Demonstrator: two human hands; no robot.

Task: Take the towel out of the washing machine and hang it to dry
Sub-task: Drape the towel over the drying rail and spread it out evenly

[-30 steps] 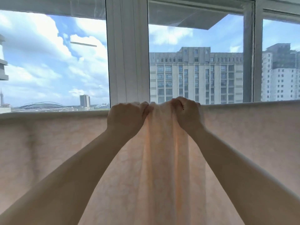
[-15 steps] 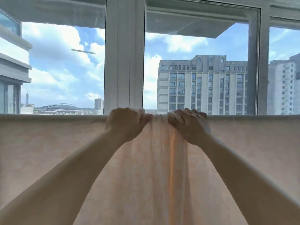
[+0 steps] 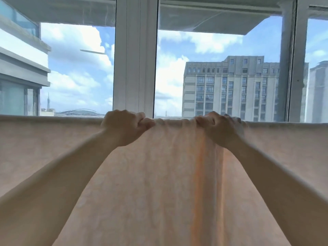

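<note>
Window (image 3: 136,59) w/ white frame fills the back, 1 grey apartment block (image 3: 230,89) outside. Peach towel (image 3: 159,183) hangs spread wide across the view – 1 only. Left hand (image 3: 124,126) & right hand (image 3: 220,128) – 2, both fisted on its bunched top edge, apart.

Both fists grip the top edge of the pale peach towel (image 3: 159,183) — left hand (image 3: 125,127) and right hand (image 3: 221,129) apart, gathered folds between them. Behind stands a white window frame (image 3: 135,55) (cloudy sky, a grey building (image 3: 230,89) beyond).
</note>
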